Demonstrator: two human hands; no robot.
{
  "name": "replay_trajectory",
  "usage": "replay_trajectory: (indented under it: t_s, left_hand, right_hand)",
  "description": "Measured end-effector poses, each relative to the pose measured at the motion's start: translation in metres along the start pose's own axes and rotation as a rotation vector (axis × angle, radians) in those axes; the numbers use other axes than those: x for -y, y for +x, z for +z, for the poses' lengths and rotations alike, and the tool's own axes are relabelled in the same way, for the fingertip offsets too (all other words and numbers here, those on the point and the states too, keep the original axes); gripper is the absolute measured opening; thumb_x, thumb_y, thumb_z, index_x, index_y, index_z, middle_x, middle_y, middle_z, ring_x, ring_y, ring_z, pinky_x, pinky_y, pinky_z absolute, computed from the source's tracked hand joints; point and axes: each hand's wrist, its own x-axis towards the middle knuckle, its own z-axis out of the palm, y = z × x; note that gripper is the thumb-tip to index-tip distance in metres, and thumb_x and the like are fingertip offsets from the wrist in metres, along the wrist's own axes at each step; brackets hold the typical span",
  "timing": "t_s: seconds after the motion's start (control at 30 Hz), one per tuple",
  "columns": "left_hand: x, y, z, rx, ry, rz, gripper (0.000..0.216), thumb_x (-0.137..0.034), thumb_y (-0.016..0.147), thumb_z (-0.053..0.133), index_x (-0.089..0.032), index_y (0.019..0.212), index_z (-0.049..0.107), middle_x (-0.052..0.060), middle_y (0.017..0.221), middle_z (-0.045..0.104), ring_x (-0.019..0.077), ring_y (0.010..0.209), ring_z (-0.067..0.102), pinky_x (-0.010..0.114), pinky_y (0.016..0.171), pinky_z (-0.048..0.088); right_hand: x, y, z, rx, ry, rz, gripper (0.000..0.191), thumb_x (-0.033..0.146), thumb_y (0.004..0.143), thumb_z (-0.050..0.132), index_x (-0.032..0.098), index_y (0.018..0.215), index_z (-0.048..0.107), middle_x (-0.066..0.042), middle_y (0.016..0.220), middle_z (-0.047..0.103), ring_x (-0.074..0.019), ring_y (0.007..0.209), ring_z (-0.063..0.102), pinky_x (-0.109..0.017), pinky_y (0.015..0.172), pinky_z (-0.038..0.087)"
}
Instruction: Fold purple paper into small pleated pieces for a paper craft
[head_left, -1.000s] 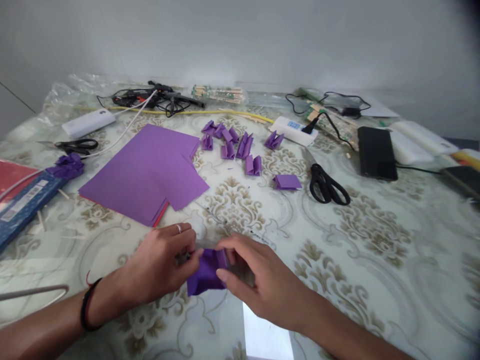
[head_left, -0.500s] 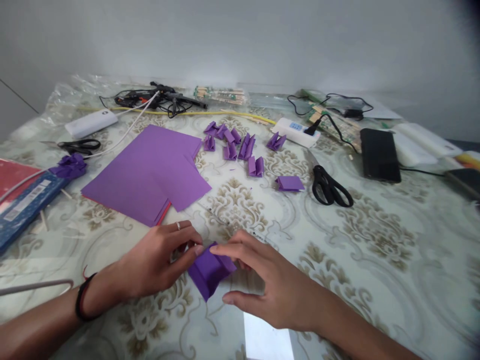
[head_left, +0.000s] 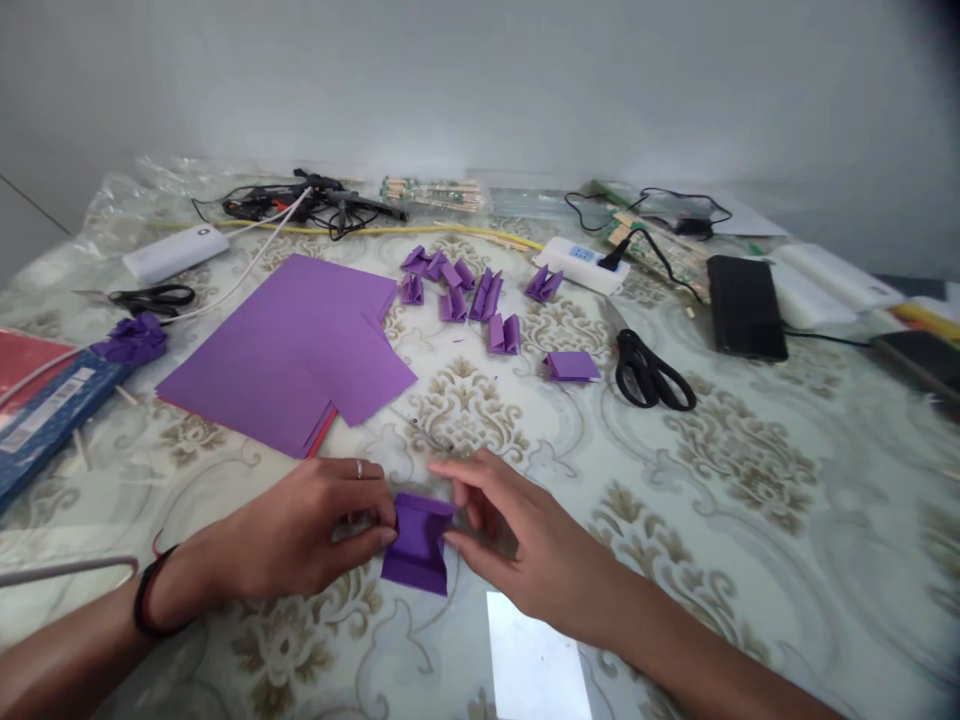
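Observation:
A small piece of purple paper with creased, raised edges lies between my two hands near the front of the table. The thumb and curled fingers of my left hand pinch its left side. My right hand is on the other side, its thumb at the paper's right edge and its index finger stretched out above. A gap shows between that thumb and finger. Beyond my hands lie folded purple paper pieces, several in a loose group, and a flatter folded piece nearer the scissors.
A stack of purple sheets lies left of centre. Black-handled scissors and a black phone are on the right. A power strip and cables lie behind. A white rectangle shows in front of my right hand.
The small purple paper has turned so its raised edges lie front and back. My left hand now holds its left side; my right thumb has moved up to its right edge.

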Motion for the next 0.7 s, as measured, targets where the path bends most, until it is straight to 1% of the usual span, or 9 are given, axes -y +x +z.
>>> replay_trajectory:
  t_s: [0.1,0.17,0.23,0.3,0.4,0.57,0.63,0.7]
  left_hand:
    - [0.0,-0.001,0.0,-0.006,-0.014,0.0,0.018,-0.012,0.102,0.059,-0.018,0.087,0.066,0.0,0.083,0.064,0.0142,0.075,0.059,0.025,0.069,0.044]
    - [0.0,-0.002,0.0,-0.038,-0.012,-0.008,0.017,-0.011,0.101,0.061,-0.018,0.086,0.062,-0.001,0.081,0.061,0.0134,0.072,0.057,0.025,0.068,0.042]
    - [0.002,-0.003,0.002,-0.081,-0.004,-0.028,0.013,-0.012,0.099,0.063,-0.019,0.089,0.06,-0.002,0.082,0.058,0.0129,0.07,0.055,0.025,0.066,0.041]
    - [0.003,-0.004,0.004,-0.108,0.0,-0.051,0.01,-0.013,0.096,0.066,-0.02,0.098,0.059,-0.002,0.086,0.057,0.0128,0.07,0.055,0.025,0.065,0.043]
    - [0.006,-0.005,0.01,-0.114,0.006,-0.056,0.021,-0.014,0.096,0.066,-0.022,0.113,0.059,0.0,0.096,0.061,0.0131,0.071,0.058,0.026,0.066,0.047]
    - [0.007,-0.005,0.017,-0.151,0.055,-0.027,0.044,-0.012,0.093,0.065,-0.027,0.134,0.053,0.004,0.12,0.064,0.012,0.072,0.059,0.027,0.069,0.052]
    - [0.007,-0.003,0.019,-0.167,0.065,-0.011,0.048,-0.012,0.093,0.064,-0.027,0.137,0.053,0.005,0.123,0.065,0.0123,0.072,0.06,0.027,0.068,0.053]
    - [0.007,-0.003,0.02,-0.161,0.066,-0.008,0.046,-0.011,0.093,0.063,-0.027,0.135,0.056,0.005,0.12,0.066,0.0133,0.072,0.061,0.027,0.067,0.052]
  right_hand:
    - [0.0,0.0,0.001,-0.027,0.025,-0.001,0.05,0.005,0.097,0.061,0.03,0.139,0.051,0.002,0.096,0.054,-0.015,0.079,0.057,-0.03,0.074,0.052]
    - [0.0,0.001,0.002,-0.034,0.031,0.002,0.049,0.004,0.096,0.062,0.03,0.136,0.051,0.002,0.095,0.052,-0.0148,0.079,0.057,-0.029,0.072,0.051]
    - [0.0,0.001,0.002,-0.028,0.029,0.009,0.052,0.002,0.094,0.063,0.03,0.137,0.051,0.002,0.096,0.052,-0.0147,0.079,0.057,-0.028,0.071,0.051]
    - [0.001,0.002,0.002,-0.016,0.014,0.016,0.056,0.0,0.093,0.064,0.029,0.139,0.051,0.002,0.099,0.053,-0.0146,0.08,0.058,-0.028,0.071,0.051]
    - [0.001,0.002,0.003,0.002,-0.014,0.015,0.056,-0.001,0.092,0.066,0.028,0.138,0.052,0.0,0.104,0.054,-0.0145,0.081,0.059,-0.029,0.072,0.052]
    - [0.001,0.002,0.005,0.017,-0.047,-0.008,0.054,0.0,0.093,0.067,0.029,0.137,0.053,-0.001,0.113,0.057,-0.0143,0.082,0.061,-0.029,0.073,0.052]
    - [0.001,0.002,0.006,0.017,-0.057,-0.019,0.053,-0.001,0.093,0.067,0.028,0.136,0.053,-0.002,0.114,0.058,-0.0148,0.083,0.061,-0.029,0.073,0.053]
    - [0.001,0.002,0.006,0.022,-0.061,-0.023,0.049,0.0,0.093,0.066,0.026,0.133,0.055,-0.002,0.113,0.059,-0.0153,0.083,0.061,-0.029,0.072,0.052]
